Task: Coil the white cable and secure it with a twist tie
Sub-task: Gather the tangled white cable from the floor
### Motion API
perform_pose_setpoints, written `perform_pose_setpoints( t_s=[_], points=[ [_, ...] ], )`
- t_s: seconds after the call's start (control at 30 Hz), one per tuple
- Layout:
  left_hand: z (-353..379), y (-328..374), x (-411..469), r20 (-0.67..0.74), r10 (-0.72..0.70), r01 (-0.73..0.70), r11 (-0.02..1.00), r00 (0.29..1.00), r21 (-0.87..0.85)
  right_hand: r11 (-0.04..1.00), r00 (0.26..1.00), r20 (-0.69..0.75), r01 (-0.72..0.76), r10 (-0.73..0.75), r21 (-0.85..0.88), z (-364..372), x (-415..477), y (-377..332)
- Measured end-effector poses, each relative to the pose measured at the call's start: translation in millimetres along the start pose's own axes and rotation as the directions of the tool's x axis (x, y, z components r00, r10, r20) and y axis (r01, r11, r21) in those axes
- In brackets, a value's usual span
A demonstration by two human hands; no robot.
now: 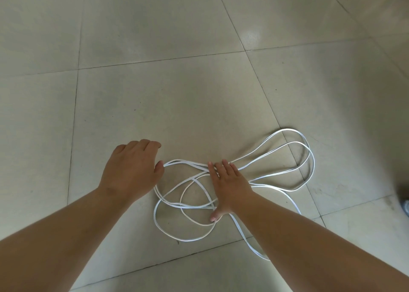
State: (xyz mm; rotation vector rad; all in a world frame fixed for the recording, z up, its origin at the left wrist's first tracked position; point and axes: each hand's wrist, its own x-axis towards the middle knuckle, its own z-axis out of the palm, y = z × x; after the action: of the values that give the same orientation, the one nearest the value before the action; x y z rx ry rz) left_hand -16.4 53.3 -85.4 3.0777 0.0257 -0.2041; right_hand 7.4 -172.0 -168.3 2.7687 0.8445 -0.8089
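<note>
Pressing flat, fingers straight, right grip (228,181) on white cable (188,163), left grip (132,167) loosely curled, empty, beside its loop, floor (177,92) wide beyond.

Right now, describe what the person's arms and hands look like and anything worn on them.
The left hand and right hand are bare: no gloves or rings show. The left forearm and right forearm are uncovered to the frame's edge, with no sleeve, watch or bracelet in view. Visible nails look short and unpainted.
</note>
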Motion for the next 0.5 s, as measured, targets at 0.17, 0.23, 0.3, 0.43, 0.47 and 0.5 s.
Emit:
perform_pose_setpoints(
  t_s=[0.17, 0.23, 0.3, 0.43, 0.47, 0.5],
  points=[
    [-2, -2, 0, -0.007, 0.003, -0.003, 1.000, 1.000, -0.009, 0.999, 1.000, -0.004, -0.017, 0.017, 0.047, 0, -10, -5],
    [-1, -2, 0, -0.004, 0.005, -0.005, 1.000, 1.000, -0.001, 0.994, 0.999, -0.018, -0.043, 0.045, 0.105, 2, -12, -9],
    [-1, -1, -1, -0.006, 0.010, -0.010, 1.000, 1.000, 0.001, 0.988, 0.996, -0.044, -0.065, 0.072, 0.143, 6, -14, -12],
    [-2, 1, -2, -0.008, 0.018, -0.018, 1.000, 1.000, -0.011, 0.980, 0.992, -0.111, -0.036, 0.058, 0.194, 15, -21, -8],
    [-2, 1, -2, -0.007, 0.021, -0.021, 1.000, 1.000, -0.007, 0.981, 0.992, -0.119, -0.013, 0.037, 0.193, 18, -23, -6],
    [-2, 1, -3, -0.008, 0.024, -0.024, 1.000, 1.000, -0.007, 0.984, 0.992, -0.129, 0.011, 0.013, 0.180, 21, -25, -3]
  ],
)
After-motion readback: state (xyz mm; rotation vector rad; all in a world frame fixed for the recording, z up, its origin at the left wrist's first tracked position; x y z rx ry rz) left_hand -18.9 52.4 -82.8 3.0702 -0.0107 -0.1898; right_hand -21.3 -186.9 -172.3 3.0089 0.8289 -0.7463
